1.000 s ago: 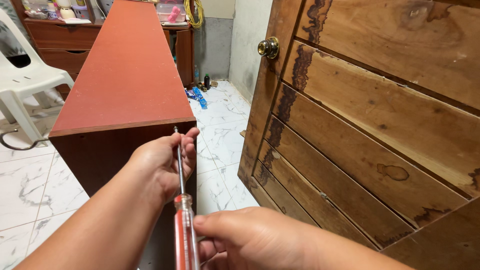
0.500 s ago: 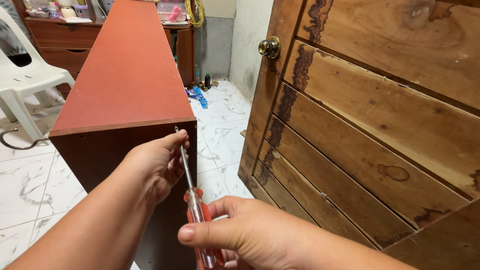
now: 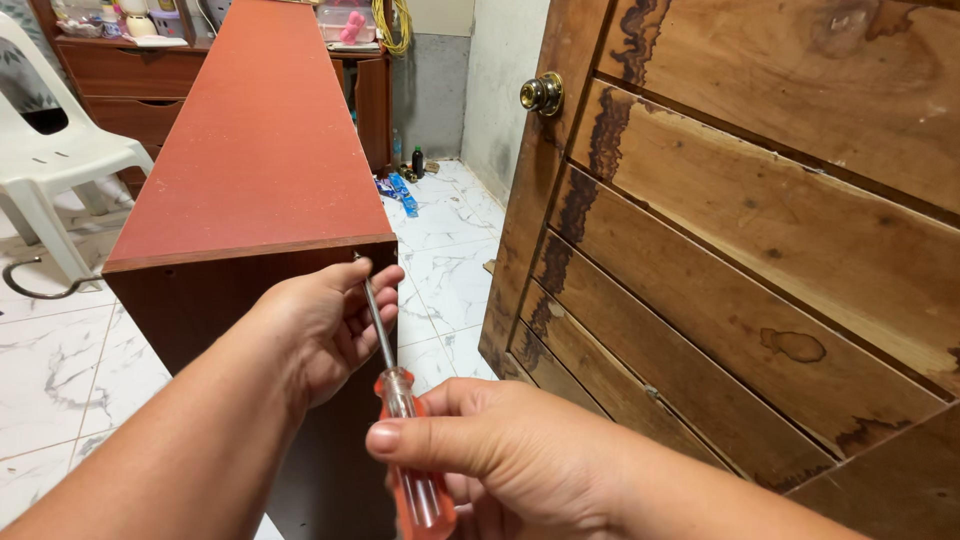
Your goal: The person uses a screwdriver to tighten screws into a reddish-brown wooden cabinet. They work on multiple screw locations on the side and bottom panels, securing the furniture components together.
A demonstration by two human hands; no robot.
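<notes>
A screwdriver (image 3: 402,420) with a clear orange handle and a thin steel shaft points up and away from me. My right hand (image 3: 500,455) grips its handle at the bottom of the view. My left hand (image 3: 325,325) pinches the shaft near the tip, fingers curled around it. The tip sits against the near top corner of a long reddish-brown wooden cabinet (image 3: 250,150), just under its top panel's front edge. Any screw at the tip is hidden by my left fingers.
A large plank wooden door (image 3: 760,230) with a brass knob (image 3: 541,94) stands close on the right. A white plastic chair (image 3: 45,150) is at the left. White marble-pattern tiles (image 3: 445,260) run between cabinet and door, with small items on the floor farther back.
My right hand has turned on the handle and shifted slightly right, tilting the screwdriver. My left hand stays at the shaft tip by the cabinet corner.
</notes>
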